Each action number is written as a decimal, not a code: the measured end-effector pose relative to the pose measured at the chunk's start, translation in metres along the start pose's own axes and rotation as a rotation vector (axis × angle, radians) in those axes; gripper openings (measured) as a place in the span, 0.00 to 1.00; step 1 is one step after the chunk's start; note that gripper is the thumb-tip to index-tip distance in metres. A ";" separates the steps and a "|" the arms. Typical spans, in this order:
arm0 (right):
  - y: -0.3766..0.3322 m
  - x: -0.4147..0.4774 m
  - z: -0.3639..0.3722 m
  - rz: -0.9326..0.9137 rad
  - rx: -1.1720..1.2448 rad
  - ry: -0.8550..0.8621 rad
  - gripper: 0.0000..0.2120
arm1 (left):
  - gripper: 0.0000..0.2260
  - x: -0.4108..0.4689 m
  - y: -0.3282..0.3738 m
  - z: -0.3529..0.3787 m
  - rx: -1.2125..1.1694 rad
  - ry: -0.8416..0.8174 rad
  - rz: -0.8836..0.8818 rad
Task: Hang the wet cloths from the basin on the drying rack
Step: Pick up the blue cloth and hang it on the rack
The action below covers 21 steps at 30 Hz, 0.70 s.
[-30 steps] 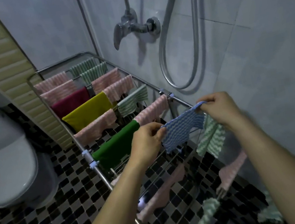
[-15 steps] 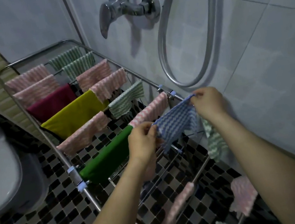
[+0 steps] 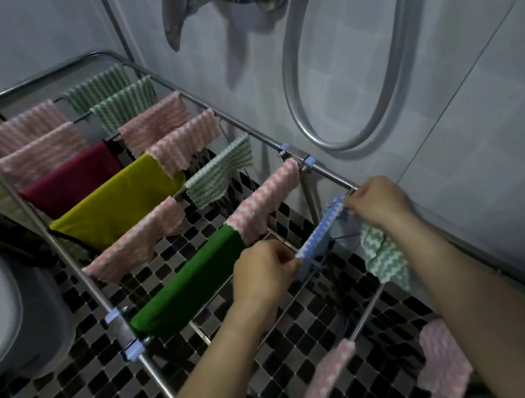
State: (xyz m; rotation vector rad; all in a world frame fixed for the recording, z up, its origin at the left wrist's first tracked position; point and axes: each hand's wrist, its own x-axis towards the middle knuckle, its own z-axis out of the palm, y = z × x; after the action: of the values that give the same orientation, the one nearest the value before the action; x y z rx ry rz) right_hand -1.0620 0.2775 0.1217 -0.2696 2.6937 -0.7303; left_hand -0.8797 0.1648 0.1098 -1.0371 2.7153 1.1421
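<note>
Because the blue-and-white cloth (image 3: pixel 320 233) is small, soft and wet, it looks light but limp and likely to sag or cling, so the sound places to take it are its two upper corners, kept taut. That is how it is held: the left hand (image 3: pixel 263 273) has its grip pinched on the near corner, with the green cloth (image 3: pixel 187 286) just to the left of that grip, and the cloth stretches up and away to the right hand (image 3: pixel 378 202), whose grip is pinched on the far corner close against the side rail of the drying rack (image 3: pixel 329 172). A green-and-white cloth (image 3: pixel 383 256) hangs just below the right grip. Against the earlier frames, the blue cloth has come down from a spread sheet held above the rack to a narrow folded band at bar level, seemingly draped over a rod, and both hands have lowered with it.
</note>
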 end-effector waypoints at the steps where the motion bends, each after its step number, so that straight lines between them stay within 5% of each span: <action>1: 0.000 0.001 0.002 -0.002 0.008 0.000 0.12 | 0.06 0.001 0.000 0.001 -0.014 0.008 0.001; 16: -0.003 0.003 -0.005 -0.028 -0.339 0.127 0.16 | 0.04 0.006 -0.002 -0.012 0.078 -0.040 0.181; 21: 0.000 0.005 0.000 -0.080 -0.232 0.016 0.21 | 0.04 0.007 -0.004 -0.013 0.135 -0.061 0.204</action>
State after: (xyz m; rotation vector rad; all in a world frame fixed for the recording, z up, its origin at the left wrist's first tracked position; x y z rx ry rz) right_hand -1.0662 0.2760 0.1202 -0.4322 2.7974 -0.4416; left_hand -0.8802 0.1510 0.1149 -0.7110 2.8548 0.9781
